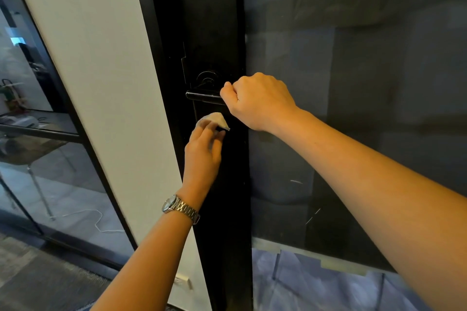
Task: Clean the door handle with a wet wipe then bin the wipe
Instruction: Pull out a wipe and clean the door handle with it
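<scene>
Door handle (204, 97) text: none legible.
Wet wipe (217, 120) print: none.
Watch (169, 204) dial: too small to read.
Glass door (353, 108) signage: none.

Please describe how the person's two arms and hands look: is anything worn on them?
Both forearms are bare, with no sleeves in view and no gloves. The left hand has a silver metal wristwatch with a link bracelet and a pale round dial on its wrist. The right hand and its wrist carry nothing; I see no rings on either hand.
</scene>
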`<move>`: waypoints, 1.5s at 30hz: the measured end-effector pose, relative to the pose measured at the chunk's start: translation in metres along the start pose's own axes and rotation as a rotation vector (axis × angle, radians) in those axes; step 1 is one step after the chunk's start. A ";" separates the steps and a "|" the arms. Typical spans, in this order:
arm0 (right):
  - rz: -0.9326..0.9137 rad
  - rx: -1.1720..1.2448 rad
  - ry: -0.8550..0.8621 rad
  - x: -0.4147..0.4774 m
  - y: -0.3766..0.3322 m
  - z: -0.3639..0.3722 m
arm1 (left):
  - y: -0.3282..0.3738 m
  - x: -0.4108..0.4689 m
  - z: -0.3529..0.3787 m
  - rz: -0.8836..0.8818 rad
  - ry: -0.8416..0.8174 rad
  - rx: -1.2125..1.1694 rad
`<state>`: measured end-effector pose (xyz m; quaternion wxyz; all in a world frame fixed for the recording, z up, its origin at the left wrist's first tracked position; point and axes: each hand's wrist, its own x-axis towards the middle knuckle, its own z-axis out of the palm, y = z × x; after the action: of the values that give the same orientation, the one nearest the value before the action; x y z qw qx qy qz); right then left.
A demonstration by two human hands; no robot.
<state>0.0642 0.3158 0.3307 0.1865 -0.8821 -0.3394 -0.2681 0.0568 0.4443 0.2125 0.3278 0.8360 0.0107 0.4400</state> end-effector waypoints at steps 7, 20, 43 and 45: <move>0.003 0.003 -0.001 -0.001 -0.001 0.000 | 0.008 0.019 0.007 -0.158 0.080 0.069; -0.005 0.005 0.006 0.001 0.001 0.001 | -0.006 0.026 -0.017 0.238 -0.109 0.343; -0.003 0.011 0.002 0.001 0.000 0.001 | -0.005 0.023 -0.006 0.508 -0.261 0.500; 0.003 0.015 -0.001 0.001 0.000 0.001 | -0.010 0.027 -0.009 0.443 -0.220 0.434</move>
<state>0.0651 0.3163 0.3307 0.1933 -0.8814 -0.3401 -0.2648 0.0694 0.4652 0.2303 0.0376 0.9108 -0.1132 0.3952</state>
